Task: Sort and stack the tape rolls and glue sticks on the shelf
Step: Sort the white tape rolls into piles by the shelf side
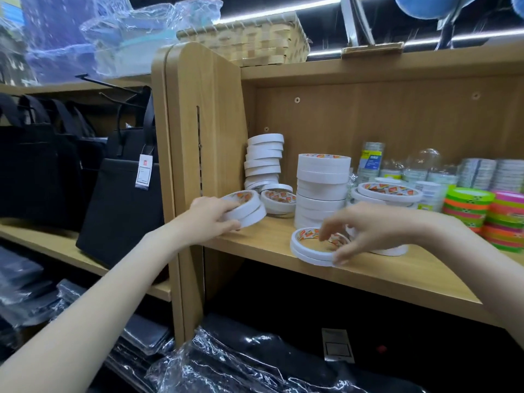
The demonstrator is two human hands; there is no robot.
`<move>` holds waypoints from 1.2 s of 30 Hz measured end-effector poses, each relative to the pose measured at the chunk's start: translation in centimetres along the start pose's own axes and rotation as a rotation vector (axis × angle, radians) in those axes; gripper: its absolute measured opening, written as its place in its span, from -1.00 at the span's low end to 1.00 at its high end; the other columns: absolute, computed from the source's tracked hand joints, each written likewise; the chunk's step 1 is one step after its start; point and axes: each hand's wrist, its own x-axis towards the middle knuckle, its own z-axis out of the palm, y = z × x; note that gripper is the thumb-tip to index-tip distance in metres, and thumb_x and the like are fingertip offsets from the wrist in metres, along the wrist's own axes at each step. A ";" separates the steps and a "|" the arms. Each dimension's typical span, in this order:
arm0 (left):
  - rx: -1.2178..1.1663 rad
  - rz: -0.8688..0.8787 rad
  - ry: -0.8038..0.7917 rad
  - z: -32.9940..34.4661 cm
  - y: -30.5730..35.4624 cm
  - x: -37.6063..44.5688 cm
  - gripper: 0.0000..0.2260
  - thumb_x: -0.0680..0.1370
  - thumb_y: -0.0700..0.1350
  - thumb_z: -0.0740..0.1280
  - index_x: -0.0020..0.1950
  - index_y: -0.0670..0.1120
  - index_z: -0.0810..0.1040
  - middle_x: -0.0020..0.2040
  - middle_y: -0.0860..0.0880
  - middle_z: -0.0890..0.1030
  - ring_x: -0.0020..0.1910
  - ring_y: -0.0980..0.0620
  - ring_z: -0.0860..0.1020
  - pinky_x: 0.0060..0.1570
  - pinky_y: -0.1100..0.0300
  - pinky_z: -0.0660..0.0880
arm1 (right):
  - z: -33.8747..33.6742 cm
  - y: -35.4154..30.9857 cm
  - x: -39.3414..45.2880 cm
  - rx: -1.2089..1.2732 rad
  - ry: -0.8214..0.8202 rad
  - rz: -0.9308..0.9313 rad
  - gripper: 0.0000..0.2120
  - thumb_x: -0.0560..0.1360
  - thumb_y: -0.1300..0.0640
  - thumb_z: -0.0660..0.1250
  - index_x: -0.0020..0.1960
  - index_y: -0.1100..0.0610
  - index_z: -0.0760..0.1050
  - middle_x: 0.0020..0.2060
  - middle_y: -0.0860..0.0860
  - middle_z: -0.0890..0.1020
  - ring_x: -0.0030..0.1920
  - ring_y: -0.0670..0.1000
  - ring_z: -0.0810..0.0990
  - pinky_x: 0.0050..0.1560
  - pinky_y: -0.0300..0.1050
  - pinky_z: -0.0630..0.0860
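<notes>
Bags (119,199): several black ones on the left-hand shelving, one with a hanging tag; count unclear, they overlap.
Side panel (198,131): upright wooden board at the shelf's left edge.
Left hand (211,218): grip curled round a tilted pair (245,208) of white tape rolls, two stacked, at the front left corner of the shelf (377,279), just beside the side panel.
Leaning stack (263,160): about seven thin white rolls at the back left, skewed, top ones tipped right; more lie slumped at its foot.
Loose roll (279,201): one, flat, between the tilted pair and the tall stack.
Tall stack (321,188): about seven white rolls, upright, mid-shelf.
Front pair (307,248): two white rolls stacked flat, close to the shelf's front edge.
Right hand (377,231): grip partly closed, fingertips (338,258) pinching the front pair's right side; another white roll partly hidden under the palm.
Low stack (390,194): about three wider rolls behind the right hand.
Clear rolls (425,171): many, along the back; too blurred to count.
Neon rolls (467,208): green, orange and pink stacks at far right, two columns showing.
Open room: bare board between the tilted pair and the front pair, and along the front edge right of the right hand.
Glue sticks: none made out.
</notes>
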 end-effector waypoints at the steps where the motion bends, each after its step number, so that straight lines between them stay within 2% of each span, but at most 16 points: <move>1: 0.023 -0.029 -0.021 -0.2 -0.3 -0.3 -0.81 0.59 -0.02 0.23 0.10 -0.10 0.49 -0.05 -0.03 0.54 -0.12 0.05 0.44 -0.11 0.17 0.28 | -0.3 -0.3 0.2 0.025 0.039 -0.002 -0.74 0.43 -0.07 0.38 0.10 -0.06 0.52 -0.06 -0.25 0.55 -0.09 -0.36 0.44 -0.11 -0.52 0.35; 3: 0.044 -0.094 -0.099 -0.2 -1.0 -0.6 -0.76 0.58 -0.03 0.24 0.21 -0.07 0.46 0.08 0.00 0.54 0.02 0.02 0.48 0.00 0.16 0.37 | -0.6 -1.2 1.1 0.079 0.136 -0.019 -0.78 0.48 -0.04 0.34 0.09 0.00 0.54 -0.04 -0.19 0.57 -0.04 -0.25 0.50 -0.04 -0.40 0.40; 6: -0.062 -0.103 -0.112 0.1 -1.6 -0.6 -0.81 0.54 -0.06 0.31 0.14 0.02 0.46 0.12 0.03 0.52 0.10 0.02 0.48 0.08 0.17 0.37 | -0.4 -3.2 4.3 0.047 0.212 -0.047 -0.72 0.53 0.10 0.27 0.23 0.09 0.47 0.12 -0.05 0.55 0.13 -0.06 0.49 0.02 -0.27 0.38; 9: -0.194 -0.083 -0.088 0.2 -2.2 -0.7 -0.83 0.51 -0.11 0.35 0.08 0.01 0.47 0.06 0.05 0.52 0.03 0.09 0.47 0.02 0.24 0.40 | 0.0 -4.6 8.8 -0.030 0.208 -0.015 -0.60 0.53 0.24 0.22 0.36 0.16 0.32 0.26 0.08 0.45 0.20 0.07 0.44 0.11 -0.14 0.39; 11: -0.285 -0.091 -0.071 0.0 -2.6 -1.1 -0.79 0.50 -0.13 0.36 0.10 0.01 0.44 0.03 0.06 0.51 -0.01 0.14 0.47 -0.09 0.34 0.38 | 0.4 -4.9 12.1 -0.070 0.184 0.074 -0.60 0.53 0.30 0.13 0.36 0.17 0.28 0.22 0.13 0.41 0.12 0.10 0.44 0.03 -0.10 0.39; 15: -0.479 -0.110 -0.085 0.1 -3.3 -1.6 -0.73 0.50 -0.17 0.35 0.14 0.00 0.37 -0.08 0.05 0.53 -0.11 0.14 0.49 -0.17 0.41 0.38 | 1.4 -4.2 16.7 -0.185 0.104 0.261 -0.66 0.56 0.27 0.10 0.33 0.26 0.26 0.24 0.16 0.44 0.19 0.17 0.47 0.13 -0.01 0.42; 20: -0.514 -0.073 -0.038 0.5 -3.8 -1.9 -0.76 0.50 -0.25 0.29 0.12 -0.02 0.44 0.04 0.06 0.50 0.03 0.17 0.46 -0.13 0.44 0.36 | 2.1 -2.7 17.8 -0.024 0.235 0.216 -0.70 0.57 0.17 0.12 0.28 0.24 0.26 0.15 0.19 0.49 0.11 0.18 0.48 0.04 -0.02 0.41; 22: -0.484 -0.058 -0.026 0.8 -3.9 -1.7 -0.80 0.49 -0.21 0.28 0.08 0.00 0.45 0.03 0.06 0.49 0.06 0.13 0.44 0.01 0.39 0.36 | 1.6 -2.5 17.2 0.046 0.241 0.183 -0.65 0.55 0.21 0.15 0.33 0.18 0.27 0.14 0.18 0.47 0.10 0.17 0.47 -0.05 -0.07 0.39; 23: -0.462 -0.053 -0.023 1.0 -3.9 -1.6 -0.82 0.48 -0.20 0.27 0.05 0.00 0.44 0.03 0.06 0.49 0.10 0.11 0.42 0.19 0.33 0.31 | 1.2 -2.6 16.9 0.070 0.242 0.169 -0.60 0.52 0.25 0.18 0.35 0.15 0.26 0.14 0.16 0.46 0.08 0.15 0.46 -0.12 -0.11 0.38; 24: -0.431 -0.048 -0.010 1.1 -3.7 -1.4 -0.83 0.49 -0.22 0.25 0.04 -0.01 0.43 0.04 0.06 0.49 0.13 0.11 0.38 0.36 0.26 0.16 | 0.8 -2.6 16.7 0.093 0.247 0.153 -0.55 0.49 0.28 0.22 0.36 0.12 0.25 0.13 0.15 0.46 0.04 0.12 0.45 -0.19 -0.15 0.37; 26: -0.354 -0.047 0.055 1.6 -3.3 -1.1 -0.84 0.51 -0.27 0.22 0.03 -0.04 0.40 0.04 0.06 0.48 0.15 0.17 0.30 0.43 0.20 -0.10 | -0.2 -2.6 16.5 0.159 0.259 0.140 -0.47 0.44 0.28 0.31 0.36 0.08 0.25 0.11 0.11 0.45 -0.03 0.06 0.42 -0.28 -0.17 0.34; 27: -0.325 -0.041 0.102 2.0 -3.2 -1.0 -0.84 0.52 -0.28 0.21 0.02 -0.05 0.39 0.03 0.06 0.47 0.13 0.19 0.30 0.43 0.22 -0.10 | -0.8 -2.6 16.3 0.190 0.267 0.139 -0.45 0.43 0.27 0.33 0.36 0.08 0.25 0.09 0.09 0.44 -0.04 0.04 0.41 -0.28 -0.17 0.33; 29: -0.310 -0.031 0.198 2.8 -3.2 -0.8 -0.84 0.52 -0.29 0.20 0.01 -0.05 0.40 -0.03 0.08 0.46 0.05 0.21 0.33 0.34 0.40 0.10 | -1.8 -2.6 16.0 0.249 0.284 0.133 -0.45 0.42 0.26 0.35 0.35 0.05 0.27 0.07 0.05 0.43 -0.07 0.03 0.41 -0.32 -0.18 0.32; 31: -0.303 -0.040 0.263 3.5 -3.4 -0.8 -0.83 0.52 -0.30 0.20 0.00 -0.05 0.42 -0.07 0.09 0.44 0.02 0.20 0.34 0.01 0.57 0.28 | -2.8 -2.8 15.7 0.262 0.305 0.108 -0.46 0.41 0.25 0.34 0.34 0.02 0.28 0.08 0.07 0.45 -0.07 0.03 0.42 -0.33 -0.19 0.32; 33: -0.279 -0.051 0.319 4.0 -3.6 -0.7 -0.83 0.50 -0.32 0.19 -0.06 -0.06 0.42 -0.08 0.06 0.44 0.05 0.17 0.34 -0.12 0.55 0.30 | -3.7 -3.2 15.4 0.261 0.341 0.064 -0.47 0.42 0.25 0.34 0.33 0.02 0.28 0.01 0.03 0.45 -0.09 0.00 0.42 -0.31 -0.17 0.32; 36: -0.227 -0.034 0.445 4.5 -3.7 -1.0 -0.82 0.48 -0.31 0.24 0.01 -0.07 0.42 -0.03 0.05 0.41 0.06 0.13 0.35 -0.02 0.42 0.35 | -4.4 -3.8 14.6 0.340 0.385 -0.029 -0.49 0.40 0.27 0.33 0.30 0.01 0.31 -0.15 -0.05 0.44 -0.15 -0.04 0.43 -0.31 -0.23 0.35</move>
